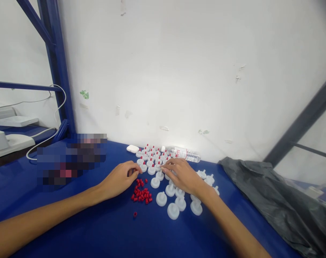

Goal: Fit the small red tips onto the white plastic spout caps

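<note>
The white lids (173,211) without red tips stand to the right of the heap (142,197) of loose red caps, flat round bases down; their spouts, the long axis of each, point upward. The capped lids (151,170) stand packed beyond the heap, spouts also up, each ending in a red tip. Caps in the heap lie at mixed angles, several on their sides, and a single cap (135,214) sits apart on the person's side of it.

The left hand (123,177) is just beyond the heap and to its left, thumb and fingertips drawn close together beside the capped lids; whether they pinch anything cannot be told. The right hand (183,175), beyond the heap and to its right, arches over the lids with its fingers bent and narrowly spaced; its grip is hidden.

Beyond the heap, a clear bottle (180,153) lies lengthwise along the wall (163,71), its neck pointing left, and a white case (132,148) rests left of the capped lids. All this is on a smooth blue table (104,229). Far right of the heap spreads a crumpled grey sheet (259,190); far left stand a blue post (58,71) and a white cable (57,114). The wall is white, with scraps stuck on it.
</note>
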The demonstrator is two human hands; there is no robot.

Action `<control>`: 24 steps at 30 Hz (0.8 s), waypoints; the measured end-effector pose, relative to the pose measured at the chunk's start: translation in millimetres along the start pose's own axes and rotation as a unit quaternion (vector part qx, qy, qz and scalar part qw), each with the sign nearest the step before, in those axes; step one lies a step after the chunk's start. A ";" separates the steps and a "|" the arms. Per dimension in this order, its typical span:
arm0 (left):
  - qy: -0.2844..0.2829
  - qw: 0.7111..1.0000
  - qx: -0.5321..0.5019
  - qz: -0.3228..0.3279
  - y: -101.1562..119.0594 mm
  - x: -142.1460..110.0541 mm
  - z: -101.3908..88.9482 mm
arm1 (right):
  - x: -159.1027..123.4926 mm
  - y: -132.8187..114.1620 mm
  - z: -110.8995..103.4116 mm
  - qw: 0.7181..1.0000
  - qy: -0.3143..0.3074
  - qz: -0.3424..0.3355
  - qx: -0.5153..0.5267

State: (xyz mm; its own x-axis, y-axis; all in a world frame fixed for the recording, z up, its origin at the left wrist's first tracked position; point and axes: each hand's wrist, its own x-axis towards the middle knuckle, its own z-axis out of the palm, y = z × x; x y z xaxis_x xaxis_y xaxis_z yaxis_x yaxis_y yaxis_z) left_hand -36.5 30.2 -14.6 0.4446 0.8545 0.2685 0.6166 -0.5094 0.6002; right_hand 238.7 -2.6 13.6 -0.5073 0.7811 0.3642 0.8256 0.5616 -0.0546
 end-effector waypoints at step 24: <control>-0.041 0.996 0.020 0.072 -0.7 -4.6 1.7 | -6.9 28.7 3.3 0.995 0.031 0.075 -0.057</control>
State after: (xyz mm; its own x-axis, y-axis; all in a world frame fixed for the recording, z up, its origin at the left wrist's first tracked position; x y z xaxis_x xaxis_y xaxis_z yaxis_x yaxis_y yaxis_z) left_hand -37.8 26.5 -17.5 0.5808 0.7619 0.2866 0.5667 -0.6312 0.5296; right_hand 265.0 9.1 6.5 -0.3625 0.8339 0.4162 0.9154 0.4023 -0.0089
